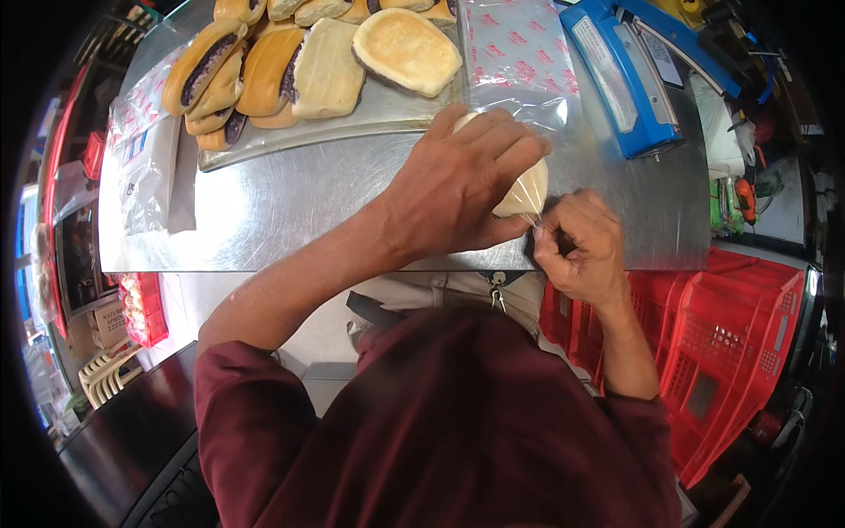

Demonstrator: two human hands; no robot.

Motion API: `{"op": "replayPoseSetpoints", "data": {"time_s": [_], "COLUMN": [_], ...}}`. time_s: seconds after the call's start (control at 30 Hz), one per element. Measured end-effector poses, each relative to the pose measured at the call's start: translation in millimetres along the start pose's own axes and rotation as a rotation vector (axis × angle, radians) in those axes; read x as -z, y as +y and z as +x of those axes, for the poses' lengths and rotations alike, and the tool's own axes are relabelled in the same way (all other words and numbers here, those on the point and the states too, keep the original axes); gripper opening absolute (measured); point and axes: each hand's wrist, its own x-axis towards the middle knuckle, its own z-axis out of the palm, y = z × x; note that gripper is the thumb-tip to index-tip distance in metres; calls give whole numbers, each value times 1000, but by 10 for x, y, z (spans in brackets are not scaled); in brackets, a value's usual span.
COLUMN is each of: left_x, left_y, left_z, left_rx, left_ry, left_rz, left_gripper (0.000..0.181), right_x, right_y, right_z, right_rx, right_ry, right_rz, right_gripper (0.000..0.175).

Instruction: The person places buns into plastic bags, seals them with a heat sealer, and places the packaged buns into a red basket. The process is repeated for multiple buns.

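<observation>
My left hand (455,178) is wrapped over a pale bread roll in clear plastic (530,188), near the front edge of the steel table. The gathered end of the wrapping is pinched between the thumb and fingers of my right hand (574,241). Much of the wrapped roll is hidden under my left hand. Beyond it, a metal tray (310,140) bears several bread pieces with a purple filling (267,69). A round, flat bread (408,51) lies at the tray's right side.
Printed plastic bags (521,49) lie right of the tray. A blue bag sealer (617,79) stands at the back right. More plastic packaging (148,171) lies at the table's left. Red plastic crates (726,343) stand below the table's right edge.
</observation>
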Motion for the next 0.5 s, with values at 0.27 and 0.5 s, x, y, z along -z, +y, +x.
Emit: {"op": "replayPoseSetpoints", "data": {"time_s": [0.27,0.5], "left_x": [39,-42], "left_y": [-121,-84], "left_z": [-81,-109], "left_rx": [-68,-74], "left_ry": [106,158], "left_rz": [22,99], "left_gripper": [72,71], "right_x": [-44,-139], "right_y": [-41,-194], "right_z": [6,-41], "right_rx": [-57,-101], "right_ry": [97,134], "right_rz": [-11,62], "right_gripper": [12,11]}}
